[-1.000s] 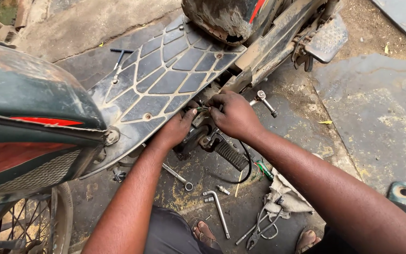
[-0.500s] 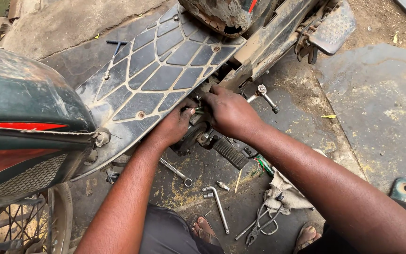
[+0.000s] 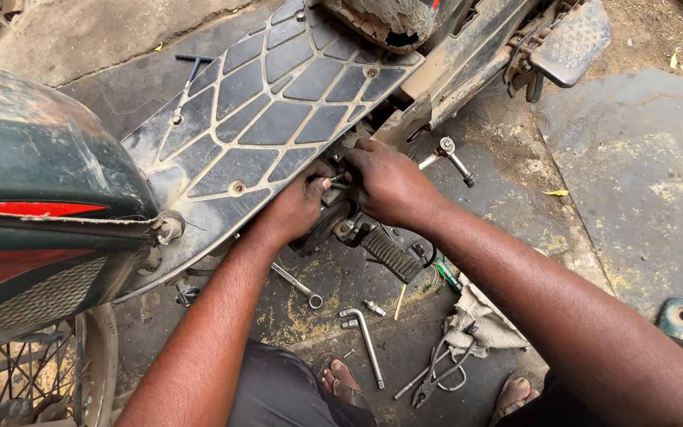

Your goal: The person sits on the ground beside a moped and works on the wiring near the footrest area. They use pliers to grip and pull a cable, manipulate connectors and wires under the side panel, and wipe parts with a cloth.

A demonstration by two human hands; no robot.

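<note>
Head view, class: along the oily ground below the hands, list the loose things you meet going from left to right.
Ring spanner → small bolt → thin stick → pliers lying against the rag.

This is an open-air repair spot for motorbikes, set up on bare ground. A motorcycle [image 3: 223,150] stands over oil-stained concrete [image 3: 618,182] edged with dirt. Hand tools lie scattered underneath: a ring spanner [image 3: 296,285], an L-shaped socket wrench [image 3: 365,340], pliers [image 3: 436,379] and a grimy rag [image 3: 484,324].
</note>
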